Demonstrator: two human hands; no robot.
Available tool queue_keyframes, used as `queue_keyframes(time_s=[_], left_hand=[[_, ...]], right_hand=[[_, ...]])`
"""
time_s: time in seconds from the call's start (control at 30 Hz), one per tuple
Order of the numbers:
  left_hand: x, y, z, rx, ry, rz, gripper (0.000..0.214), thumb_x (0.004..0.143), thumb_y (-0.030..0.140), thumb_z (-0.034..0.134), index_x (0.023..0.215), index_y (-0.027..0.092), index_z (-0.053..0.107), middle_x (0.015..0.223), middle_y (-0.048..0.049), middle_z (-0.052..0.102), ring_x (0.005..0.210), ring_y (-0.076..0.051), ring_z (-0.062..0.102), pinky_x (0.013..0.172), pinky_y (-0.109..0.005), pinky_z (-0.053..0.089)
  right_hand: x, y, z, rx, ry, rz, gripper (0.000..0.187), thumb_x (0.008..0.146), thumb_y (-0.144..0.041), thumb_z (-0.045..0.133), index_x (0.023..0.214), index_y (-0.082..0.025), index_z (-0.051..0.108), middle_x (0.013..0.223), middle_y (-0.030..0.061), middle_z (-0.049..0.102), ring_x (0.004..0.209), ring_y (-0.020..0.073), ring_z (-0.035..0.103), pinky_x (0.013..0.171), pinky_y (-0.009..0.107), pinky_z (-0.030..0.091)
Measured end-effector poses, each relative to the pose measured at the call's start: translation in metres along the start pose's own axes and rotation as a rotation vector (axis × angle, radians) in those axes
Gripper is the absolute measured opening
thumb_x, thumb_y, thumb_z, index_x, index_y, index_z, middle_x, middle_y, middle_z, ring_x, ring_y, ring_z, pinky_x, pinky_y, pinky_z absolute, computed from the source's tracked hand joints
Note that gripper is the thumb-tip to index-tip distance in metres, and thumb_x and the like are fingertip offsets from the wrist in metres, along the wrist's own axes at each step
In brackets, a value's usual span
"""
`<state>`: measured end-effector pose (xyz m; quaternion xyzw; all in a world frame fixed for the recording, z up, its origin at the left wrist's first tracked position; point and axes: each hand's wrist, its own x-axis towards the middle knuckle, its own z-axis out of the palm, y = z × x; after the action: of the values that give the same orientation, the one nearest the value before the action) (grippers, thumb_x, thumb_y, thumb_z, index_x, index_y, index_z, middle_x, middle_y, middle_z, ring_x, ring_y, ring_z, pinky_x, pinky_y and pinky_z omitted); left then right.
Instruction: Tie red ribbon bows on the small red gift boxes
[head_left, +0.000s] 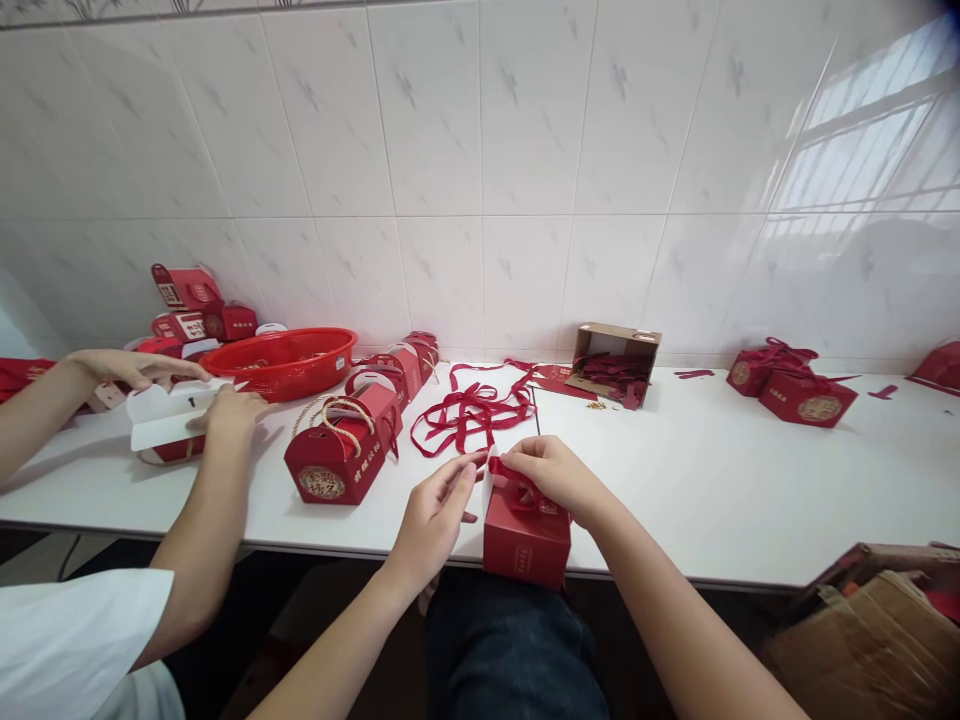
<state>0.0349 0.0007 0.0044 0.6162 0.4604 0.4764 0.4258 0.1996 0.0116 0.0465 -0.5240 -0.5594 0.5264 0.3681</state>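
Note:
A small red gift box (525,540) stands at the near edge of the white table (720,480), right in front of me. A red ribbon (508,472) lies across its top. My left hand (435,515) pinches one end of that ribbon at the box's upper left corner. My right hand (551,472) is closed over the ribbon on top of the box. A loose tangle of red ribbon (472,405) lies just behind the box.
To my left another person's hands (225,415) work on a white and red box (169,425). A row of finished red boxes with rope handles (341,450), a red plastic basket (281,360), an open cardboard box (615,360), more red boxes (806,395) at right, and cartons (870,630) on the floor.

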Motion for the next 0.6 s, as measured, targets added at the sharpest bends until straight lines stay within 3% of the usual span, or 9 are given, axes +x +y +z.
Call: queue_keyframes(time_s=[0.2, 0.4, 0.6], left_hand=[[0.017, 0.005, 0.003, 0.053, -0.019, 0.001, 0.036, 0.08, 0.052, 0.05, 0.083, 0.018, 0.06, 0.076, -0.0022, 0.056, 0.075, -0.017, 0.056, 0.052, -0.024, 0.053], [0.025, 0.001, -0.002, 0.085, -0.028, -0.015, 0.03, 0.077, 0.047, 0.053, 0.079, 0.017, 0.058, 0.073, -0.0011, 0.056, 0.069, -0.015, 0.055, 0.055, -0.026, 0.052], [0.028, -0.018, -0.022, 0.278, 0.005, -0.04, 0.028, 0.072, 0.044, 0.054, 0.073, 0.016, 0.06, 0.074, -0.0031, 0.061, 0.071, -0.017, 0.057, 0.062, -0.028, 0.048]], right_hand=[[0.0, 0.001, 0.0, -0.015, 0.007, -0.011, 0.019, 0.08, -0.026, 0.056, 0.064, -0.016, 0.053, 0.048, -0.002, 0.053, 0.039, 0.0085, 0.052, 0.032, 0.015, 0.028], [0.002, 0.006, -0.002, 0.037, 0.008, -0.01, 0.019, 0.079, -0.027, 0.057, 0.063, -0.016, 0.054, 0.051, -0.0009, 0.057, 0.04, 0.0084, 0.052, 0.033, 0.016, 0.029], [0.005, 0.015, -0.006, 0.213, 0.114, -0.079, 0.014, 0.075, -0.022, 0.06, 0.062, -0.016, 0.056, 0.057, -0.0011, 0.055, 0.052, 0.0095, 0.056, 0.05, 0.02, 0.048]])
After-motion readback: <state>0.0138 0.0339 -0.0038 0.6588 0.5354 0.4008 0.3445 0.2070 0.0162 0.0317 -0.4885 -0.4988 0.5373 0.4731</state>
